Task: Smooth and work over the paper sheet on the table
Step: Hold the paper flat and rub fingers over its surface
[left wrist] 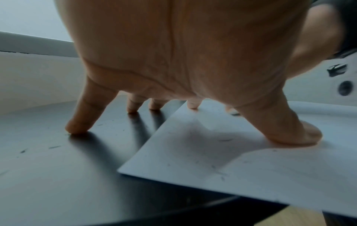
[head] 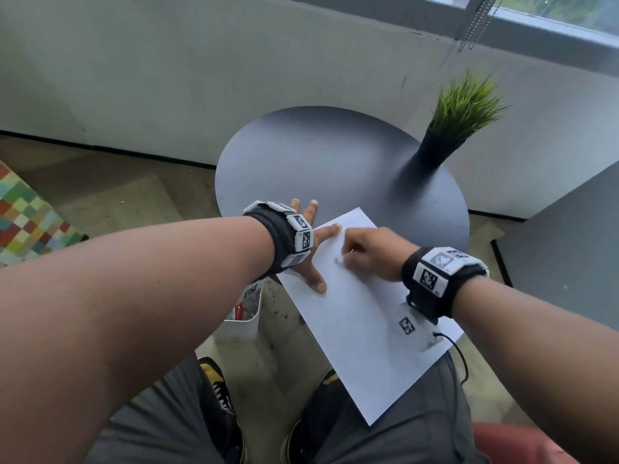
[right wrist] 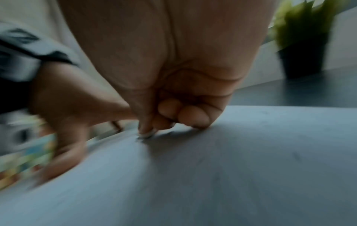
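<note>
Right grip (head: 366, 252) curled, maybe pinching something, on paper sheet (head: 361, 316), left hand (head: 310, 249) splayed at its edge

black wristbands (head: 281, 239) with white coded tags, grey trousers (head: 160, 426), black shoes (head: 217, 390).

An office lounge or waiting corner is showing: round dark table (head: 318, 155), potted grass plant (head: 459, 118) (likely artificial), window blind chain (head: 475, 25).

Smooth matt white paper sheet (head: 361, 316), dark matt table (head: 321, 162) faintly scuffed
</note>
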